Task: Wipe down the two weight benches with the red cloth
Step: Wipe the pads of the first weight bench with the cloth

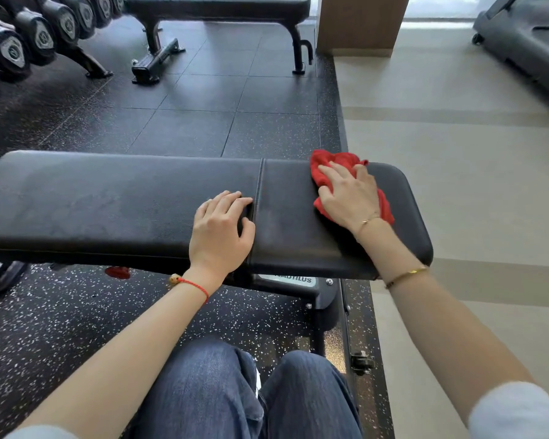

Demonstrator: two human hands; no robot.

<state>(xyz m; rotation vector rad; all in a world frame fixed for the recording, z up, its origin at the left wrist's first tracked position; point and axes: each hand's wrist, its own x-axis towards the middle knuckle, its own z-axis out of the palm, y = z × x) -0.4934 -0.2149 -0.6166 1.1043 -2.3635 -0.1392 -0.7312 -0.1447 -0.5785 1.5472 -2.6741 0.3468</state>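
This is a gym. A long black padded weight bench lies across the middle of the view, standing on dark rubber floor tiles with pale flecks. Beyond it stands a second flat bench, and to that bench's left a rack of dumbbells. Far right of the near bench, on pale flooring, sits a treadmill.
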